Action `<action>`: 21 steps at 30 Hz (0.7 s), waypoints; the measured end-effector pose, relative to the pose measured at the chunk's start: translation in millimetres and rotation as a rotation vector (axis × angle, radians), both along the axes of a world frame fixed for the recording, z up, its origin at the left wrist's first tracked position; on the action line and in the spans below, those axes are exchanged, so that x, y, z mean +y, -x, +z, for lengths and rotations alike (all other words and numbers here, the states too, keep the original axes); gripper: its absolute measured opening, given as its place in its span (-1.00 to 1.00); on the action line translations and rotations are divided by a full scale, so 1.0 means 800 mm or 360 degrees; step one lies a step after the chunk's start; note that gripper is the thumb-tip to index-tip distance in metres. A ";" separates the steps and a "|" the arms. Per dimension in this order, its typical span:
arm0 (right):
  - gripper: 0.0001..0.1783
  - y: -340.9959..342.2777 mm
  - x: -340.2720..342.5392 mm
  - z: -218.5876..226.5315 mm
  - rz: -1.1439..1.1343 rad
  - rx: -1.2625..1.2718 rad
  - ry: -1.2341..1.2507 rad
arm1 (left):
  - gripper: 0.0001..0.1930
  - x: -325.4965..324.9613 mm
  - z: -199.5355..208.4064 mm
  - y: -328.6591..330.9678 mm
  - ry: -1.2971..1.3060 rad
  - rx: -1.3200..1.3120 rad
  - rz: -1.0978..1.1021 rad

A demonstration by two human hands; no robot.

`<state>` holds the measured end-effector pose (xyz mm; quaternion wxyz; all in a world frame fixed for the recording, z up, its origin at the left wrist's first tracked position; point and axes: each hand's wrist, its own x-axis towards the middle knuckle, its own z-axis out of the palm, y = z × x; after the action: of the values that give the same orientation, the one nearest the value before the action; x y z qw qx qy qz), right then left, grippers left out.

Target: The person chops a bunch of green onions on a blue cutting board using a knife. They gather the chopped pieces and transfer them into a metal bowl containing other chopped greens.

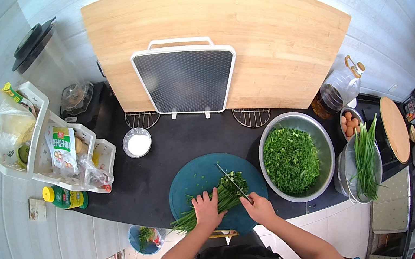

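Looking down through the head camera, I see the left hand (208, 210) laid over a bunch of chives (228, 200), fingers spread and resting on the stalks rather than clenched round them. The right hand (258, 207) grasps a knife (230, 178) by its handle, and I find the blade lying across the cut end of the bunch. The chives lie on a round teal board (181, 176) at the near edge of the dark counter (192, 137), with a few loose bits scattered on the board beyond the left hand. Just right of the board I have a metal bowl (329, 170) full of chopped greens (291, 158). Farther right, long uncut chives (366, 160) lie over a pot (343, 175), near some eggs (350, 125). Beyond the board, to its left, I see a small bowl of white powder (138, 144).
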<state>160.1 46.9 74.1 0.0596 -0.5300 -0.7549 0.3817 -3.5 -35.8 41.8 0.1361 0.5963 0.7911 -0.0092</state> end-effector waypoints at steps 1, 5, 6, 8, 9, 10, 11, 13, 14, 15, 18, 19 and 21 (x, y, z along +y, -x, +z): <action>-0.53 -0.003 -0.004 0.008 -0.0030 0.0062 0.0008 | 0.00 -0.001 -0.003 0.000 -0.0020 -0.0037 0.0009; -0.55 -0.010 -0.021 0.012 0.0020 0.0009 -0.0020 | 0.00 -0.005 -0.028 0.001 -0.0120 -0.0096 -0.0001; -0.55 -0.011 -0.024 0.013 0.0049 -0.0026 -0.0034 | -0.01 -0.006 -0.032 0.001 -0.0150 -0.0087 -0.0013; -0.54 -0.012 -0.026 0.006 0.0128 -0.0092 -0.0102 | -0.05 -0.006 -0.032 0.002 -0.0143 -0.0077 -0.0047; -0.53 -0.011 -0.026 0.001 0.0155 -0.0132 -0.0115 | -0.07 -0.005 -0.031 0.002 -0.0140 -0.0071 -0.0063; -0.53 -0.010 -0.026 -0.004 0.0181 -0.0172 -0.0125 | -0.09 -0.005 -0.034 0.003 -0.0149 -0.0065 -0.0088; -0.52 -0.009 -0.026 -0.006 0.0189 -0.0203 -0.0112 | -0.11 -0.005 -0.039 0.004 -0.0157 -0.0059 -0.0113; -0.51 -0.004 -0.023 -0.009 0.0208 -0.0266 -0.0084 | -0.14 -0.005 -0.046 0.004 -0.0152 -0.0028 -0.0162; -0.50 -0.002 -0.022 -0.012 0.0224 -0.0283 -0.0087 | -0.15 -0.005 -0.048 0.004 -0.0139 -0.0005 -0.0187; -0.50 0.002 -0.020 -0.016 0.0240 -0.0299 -0.0090 | -0.16 -0.004 -0.050 0.005 -0.0126 0.0019 -0.0212; -0.50 0.014 -0.012 -0.028 0.0257 -0.0351 -0.0108 | -0.16 -0.003 -0.044 0.006 -0.0034 0.0091 -0.0297; -0.50 0.019 -0.010 -0.033 0.0260 -0.0368 -0.0110 | -0.19 -0.003 -0.043 0.007 -0.0033 0.0114 -0.0324; -0.51 0.033 -0.005 -0.041 0.0267 -0.0363 -0.0101 | -0.25 -0.003 -0.043 0.007 -0.0032 0.0160 -0.0376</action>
<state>133.8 42.9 41.1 -0.0419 -0.5029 -0.8101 0.2985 -9.2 -38.3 7.7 0.0883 0.6855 0.7211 -0.0471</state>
